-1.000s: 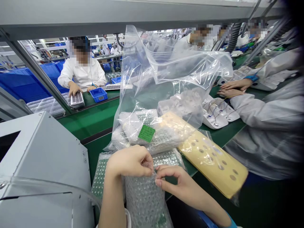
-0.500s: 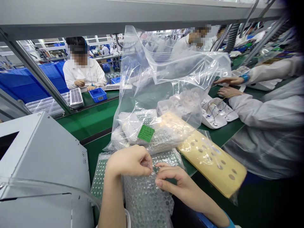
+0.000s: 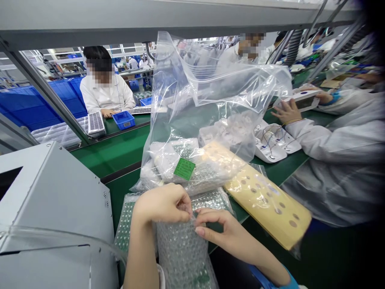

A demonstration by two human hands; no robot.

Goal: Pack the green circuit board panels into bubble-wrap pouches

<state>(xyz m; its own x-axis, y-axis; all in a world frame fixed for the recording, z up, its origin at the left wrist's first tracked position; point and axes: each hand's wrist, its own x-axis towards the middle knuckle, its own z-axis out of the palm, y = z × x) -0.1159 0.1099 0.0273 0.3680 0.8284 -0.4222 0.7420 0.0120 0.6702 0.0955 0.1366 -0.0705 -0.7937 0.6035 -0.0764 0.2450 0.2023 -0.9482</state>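
A clear bubble wrap bag (image 3: 182, 251) hangs down in front of me, with something green showing through near its bottom. My left hand (image 3: 167, 204) is closed, bent at the wrist, pinching the top edge of this bag. Just to the right, my right hand (image 3: 215, 226) has its thumb and fingertips drawn together at the same edge; the exact grip is partly hidden. Beyond the hands stands a large clear zip bag (image 3: 171, 116) holding bubble-wrapped green boards and a green label (image 3: 184, 168). More wrapped green boards (image 3: 124, 220) lie beneath, left of my left wrist.
A grey metal machine (image 3: 57, 208) stands close on the left. At right lies a yellow sheet stack in plastic (image 3: 270, 200), beside white housings with wires (image 3: 272, 142). A co-worker's sleeves (image 3: 339, 132) reach in from the right. A metal beam (image 3: 180, 18) crosses overhead.
The bubble wrap bag's lower part has shifted, and green now shows near its bottom. My hands stay nearly in place. The co-worker at right now holds a white housing.
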